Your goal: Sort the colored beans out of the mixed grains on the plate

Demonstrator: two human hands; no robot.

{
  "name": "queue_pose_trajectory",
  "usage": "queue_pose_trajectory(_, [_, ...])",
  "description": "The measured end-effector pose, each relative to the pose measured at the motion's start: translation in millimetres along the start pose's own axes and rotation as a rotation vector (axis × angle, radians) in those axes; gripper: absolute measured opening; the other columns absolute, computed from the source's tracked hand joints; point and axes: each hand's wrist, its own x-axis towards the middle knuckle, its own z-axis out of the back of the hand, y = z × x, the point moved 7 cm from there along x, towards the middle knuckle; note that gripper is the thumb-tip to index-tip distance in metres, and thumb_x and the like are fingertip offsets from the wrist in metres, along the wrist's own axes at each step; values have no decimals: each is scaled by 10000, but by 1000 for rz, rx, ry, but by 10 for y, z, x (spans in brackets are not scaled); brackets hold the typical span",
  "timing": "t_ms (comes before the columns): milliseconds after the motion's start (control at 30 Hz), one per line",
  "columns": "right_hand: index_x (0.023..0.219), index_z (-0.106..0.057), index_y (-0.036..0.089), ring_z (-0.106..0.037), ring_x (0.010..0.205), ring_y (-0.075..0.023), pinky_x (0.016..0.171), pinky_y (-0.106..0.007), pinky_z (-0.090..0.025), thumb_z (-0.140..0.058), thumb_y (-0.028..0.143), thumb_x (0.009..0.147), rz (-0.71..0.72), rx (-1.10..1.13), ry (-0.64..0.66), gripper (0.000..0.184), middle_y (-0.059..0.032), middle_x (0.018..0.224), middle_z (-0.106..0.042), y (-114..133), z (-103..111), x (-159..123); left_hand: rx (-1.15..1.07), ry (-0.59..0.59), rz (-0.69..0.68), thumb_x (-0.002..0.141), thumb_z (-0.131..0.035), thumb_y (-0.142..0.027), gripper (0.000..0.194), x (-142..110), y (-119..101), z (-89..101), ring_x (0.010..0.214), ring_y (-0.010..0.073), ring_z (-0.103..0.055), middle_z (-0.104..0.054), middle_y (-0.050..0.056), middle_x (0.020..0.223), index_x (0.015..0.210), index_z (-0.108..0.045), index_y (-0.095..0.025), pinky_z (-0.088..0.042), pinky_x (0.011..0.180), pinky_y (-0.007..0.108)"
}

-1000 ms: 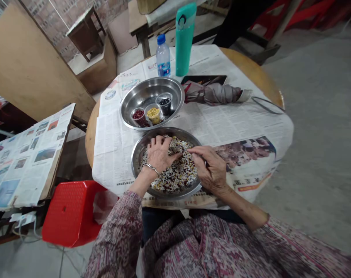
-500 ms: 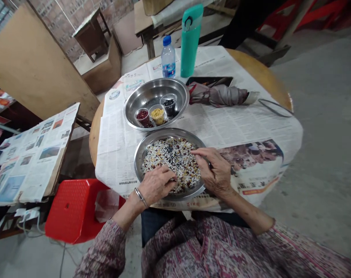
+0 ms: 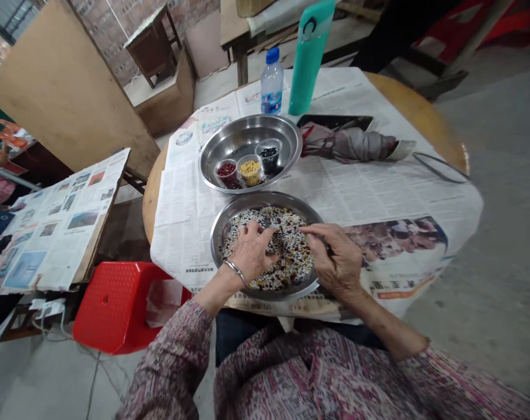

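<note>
A steel basin (image 3: 215, 230) near the table's front edge holds a spread of mixed grains and beans (image 3: 291, 227), white, yellow, dark red and black. My left hand (image 3: 252, 254), with a bangle at the wrist, is over the mix, fingers and thumb apart and fingertips down at the grains. At the basin's right rim, my right hand (image 3: 339, 259) has thumb and forefinger drawn together; anything between them is too small to make out. Behind stands a second steel basin (image 3: 207, 146) with small cups of red beans (image 3: 227, 170), yellow beans (image 3: 249, 170) and black beans (image 3: 270, 156).
Newspaper (image 3: 334, 192) covers the round table. At its back stand a water bottle (image 3: 271, 84) and a teal flask (image 3: 311, 58). A folded umbrella (image 3: 356, 144) lies to the right, by a dark flat phone-like object (image 3: 334, 121). A red stool (image 3: 111, 306) is at the left.
My left hand has moved forward over the mix and its fingers have spread. My right hand stays at the basin's right rim. The whole view has shifted slightly.
</note>
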Motion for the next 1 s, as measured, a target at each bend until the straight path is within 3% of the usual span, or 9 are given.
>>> queue_pose_trajectory(200, [991, -677, 253, -649, 841, -203, 779, -384, -528, -528, 178, 897, 9, 12, -3, 192, -44, 908, -694, -7, -2, -7, -82, 71, -58, 888, -587, -165, 252, 171, -191, -47, 1008, 217, -600, -587, 93, 1120, 1137, -629, -164, -505, 950, 355])
queue_pose_trajectory(400, [966, -678, 253, -652, 836, -206, 782, -388, -530, -527, 189, 895, -8, 7, 5, 179, -43, 893, -692, -10, -7, -1, -163, 54, -76, 855, -598, -155, 175, 214, -299, -19, 966, 216, -640, -699, 74, 978, 1012, -676, -154, -513, 927, 340])
queue_pose_trajectory(600, [982, -683, 246, -653, 849, -203, 790, -385, -528, -531, 164, 887, 11, 12, 3, 197, -42, 904, -701, -3, -10, 1, -205, 45, -116, 808, -586, -103, 151, -114, -187, 51, 888, 181, -647, -701, 36, 916, 896, -680, -181, -512, 906, 312])
queue_pose_trajectory(800, [974, -689, 252, -658, 847, -205, 792, -392, -534, -538, 162, 873, 6, 22, -8, 203, -36, 901, -709, -1, -6, 6, -70, 283, -115, 829, -554, -82, 144, -491, -15, -16, 941, 189, -631, -665, 45, 951, 887, -650, -172, -513, 885, 304])
queue_pose_trajectory(900, [968, -686, 252, -659, 846, -205, 789, -396, -537, -534, 170, 878, 2, 21, -11, 194, -36, 899, -707, -7, -7, 6, -6, 312, -111, 880, -508, -100, 155, -493, -6, -70, 934, 179, -625, -638, 48, 974, 900, -639, -180, -519, 872, 298])
queue_pose_trajectory(1000, [967, -684, 255, -659, 851, -206, 790, -395, -536, -533, 173, 883, 2, 15, -4, 191, -37, 903, -706, -12, -12, 7, 19, 204, -89, 939, -432, -118, 216, -362, -14, -81, 935, 171, -611, -607, 54, 1029, 990, -629, -193, -526, 866, 299])
